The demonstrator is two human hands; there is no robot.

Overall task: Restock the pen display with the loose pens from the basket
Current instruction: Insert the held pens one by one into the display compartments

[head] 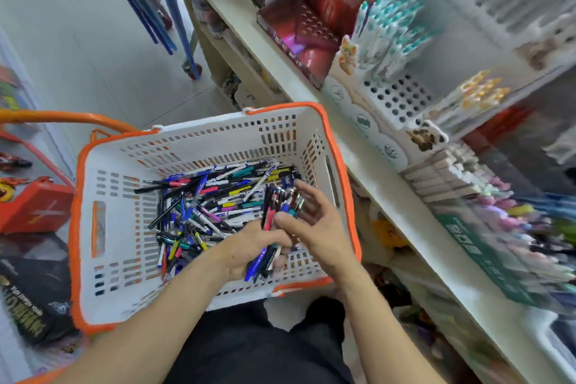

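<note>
A white basket with an orange rim (pixel 199 134) stands in front of me, its floor covered with several loose pens (pixel 205 199). My left hand (pixel 249 249) grips a bunch of pens (pixel 277 212) over the basket's right side. My right hand (pixel 314 221) is at the same bunch, thumb and fingers curled round its upper part. The pen display (pixel 402 97), a white perforated stand holding teal-capped pens, sits on the shelf to the right and is blurred.
A long white shelf edge (pixel 367 165) runs diagonally on the right, with boxed stationery (pixel 452 174) and colourful pens (pixel 530 227) on it. A red box (pixel 34 206) and black packages (pixel 34 287) lie on the left. Blue poles (pixel 174 9) stand at the back.
</note>
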